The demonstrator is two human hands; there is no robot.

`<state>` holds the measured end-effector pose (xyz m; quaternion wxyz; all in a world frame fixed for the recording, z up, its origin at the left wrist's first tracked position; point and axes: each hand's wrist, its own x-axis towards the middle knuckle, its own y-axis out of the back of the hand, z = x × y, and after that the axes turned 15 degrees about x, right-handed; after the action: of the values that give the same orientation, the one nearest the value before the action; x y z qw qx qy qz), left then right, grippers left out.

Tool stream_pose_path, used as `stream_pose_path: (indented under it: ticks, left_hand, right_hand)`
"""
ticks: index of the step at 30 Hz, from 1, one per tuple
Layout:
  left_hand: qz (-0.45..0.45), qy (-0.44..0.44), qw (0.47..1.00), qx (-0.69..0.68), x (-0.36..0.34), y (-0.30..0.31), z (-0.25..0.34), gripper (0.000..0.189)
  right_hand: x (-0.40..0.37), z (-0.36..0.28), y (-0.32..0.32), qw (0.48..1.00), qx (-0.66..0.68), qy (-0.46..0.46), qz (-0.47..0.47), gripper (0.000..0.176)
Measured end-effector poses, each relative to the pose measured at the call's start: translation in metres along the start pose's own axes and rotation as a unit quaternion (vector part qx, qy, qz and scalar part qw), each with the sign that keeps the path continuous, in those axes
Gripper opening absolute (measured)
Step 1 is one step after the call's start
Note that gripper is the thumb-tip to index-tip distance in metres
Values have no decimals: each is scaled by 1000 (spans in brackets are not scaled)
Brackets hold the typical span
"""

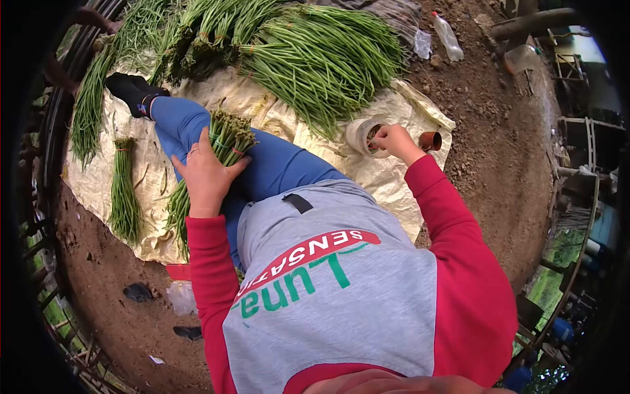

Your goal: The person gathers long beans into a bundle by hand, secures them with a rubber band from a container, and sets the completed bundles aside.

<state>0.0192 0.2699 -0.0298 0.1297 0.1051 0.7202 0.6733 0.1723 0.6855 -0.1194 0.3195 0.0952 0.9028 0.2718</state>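
Note:
My left hand (207, 172) lies over a bundle of long green beans (226, 141) on my lap, thumb on one side and fingers spread on the other. Teal and red bands circle this bundle near its top. Over on the right, my right hand (398, 142) has its fingertips bent into the mouth of a white plastic tub (358, 136). Small thin loops that look like rubber bands show inside; what the fingertips pinch is hidden. Just beside that wrist is a small brown cup (430, 140), lying tipped.
A large heap of long beans (321, 62) covers the far side of the pale sheet (400, 177). Another tied bundle (125, 190) lies to the left. A plastic bottle (447, 38) rests on the soil. At the upper left, another person's arm (92, 20) shows.

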Motion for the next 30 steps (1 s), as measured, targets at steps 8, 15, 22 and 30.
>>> stream_pose_path:
  ticks: [8, 15, 22, 30]
  left_hand:
    - [19, -1, 1000, 23, -2, 6, 1, 99]
    - [-64, -15, 998, -18, 10, 14, 2, 109]
    - [44, 29, 996, -70, 5, -6, 3, 91]
    - [70, 45, 989, -121, 1, -27, -1, 106]
  right_hand:
    - [-18, -24, 39, 974, 220, -50, -20, 11]
    - [7, -98, -24, 869, 462, 136, -111, 27]
    - [-36, -280, -76, 810, 292, 254, -441, 87]
    - [39, -339, -156, 800, -219, 414, -374, 144]
